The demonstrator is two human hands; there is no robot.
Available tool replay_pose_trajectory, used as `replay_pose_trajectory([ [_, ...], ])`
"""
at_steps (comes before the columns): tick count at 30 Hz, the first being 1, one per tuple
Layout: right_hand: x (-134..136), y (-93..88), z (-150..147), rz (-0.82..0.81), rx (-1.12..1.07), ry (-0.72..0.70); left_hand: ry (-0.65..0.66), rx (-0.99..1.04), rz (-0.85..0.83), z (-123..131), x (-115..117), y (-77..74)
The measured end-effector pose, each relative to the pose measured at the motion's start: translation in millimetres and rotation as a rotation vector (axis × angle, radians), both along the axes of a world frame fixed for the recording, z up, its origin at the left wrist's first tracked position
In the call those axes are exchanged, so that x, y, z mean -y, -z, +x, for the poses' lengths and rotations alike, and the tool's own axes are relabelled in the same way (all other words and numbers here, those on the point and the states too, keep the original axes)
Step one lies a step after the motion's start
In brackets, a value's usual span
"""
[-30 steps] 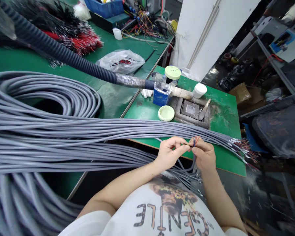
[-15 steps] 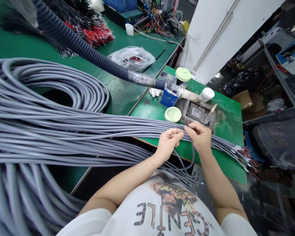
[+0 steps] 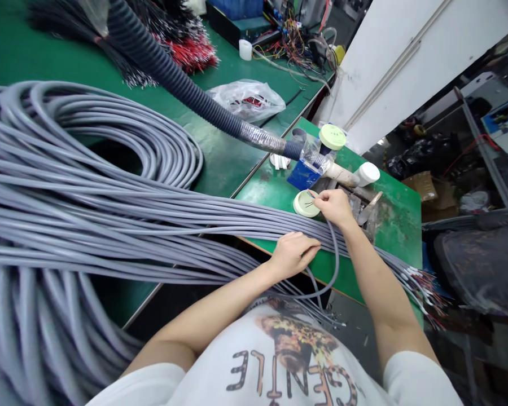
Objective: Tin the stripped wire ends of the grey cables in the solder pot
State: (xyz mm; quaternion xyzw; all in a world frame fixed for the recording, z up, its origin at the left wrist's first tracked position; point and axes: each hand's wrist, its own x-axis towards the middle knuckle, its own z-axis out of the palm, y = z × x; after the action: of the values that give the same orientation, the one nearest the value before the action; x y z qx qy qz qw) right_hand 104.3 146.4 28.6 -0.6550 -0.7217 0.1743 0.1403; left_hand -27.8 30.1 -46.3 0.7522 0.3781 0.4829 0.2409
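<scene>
My right hand (image 3: 335, 206) is closed on a grey cable (image 3: 335, 248) near its stripped end. Thin coloured wires from that end reach over a shallow pale green dish (image 3: 307, 210). Below the hand, the cable hangs in a loop at the table's front edge. My left hand (image 3: 294, 254) is curled at the near side of the grey cable bundle (image 3: 254, 217), thumb towards the fingers; its palm side is hidden, so whether it holds anything cannot be made out.
A ribbed hose (image 3: 186, 90) ends above the green board beside a blue box (image 3: 303, 173). A dirty metal unit (image 3: 370, 225), a white cup (image 3: 368, 173) and a lidded jar (image 3: 332, 137) stand behind my right hand. Large cable coils (image 3: 161, 141) lie left.
My right hand has moved up and away from my left, bringing the wire ends over the dish. My left hand has drawn back slightly and curled. The view has shifted a little.
</scene>
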Motion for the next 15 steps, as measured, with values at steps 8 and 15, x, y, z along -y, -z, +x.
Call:
replay_pose_trajectory([
  [8,-9,5.3,-2,-0.03,0.167,0.0,0.014,-0.042,0.017,-2,0,0.1],
  [15,-4,-4.4,5,0.012,0.102,-0.021,0.014,-0.037,0.025,-2,0,0.2],
])
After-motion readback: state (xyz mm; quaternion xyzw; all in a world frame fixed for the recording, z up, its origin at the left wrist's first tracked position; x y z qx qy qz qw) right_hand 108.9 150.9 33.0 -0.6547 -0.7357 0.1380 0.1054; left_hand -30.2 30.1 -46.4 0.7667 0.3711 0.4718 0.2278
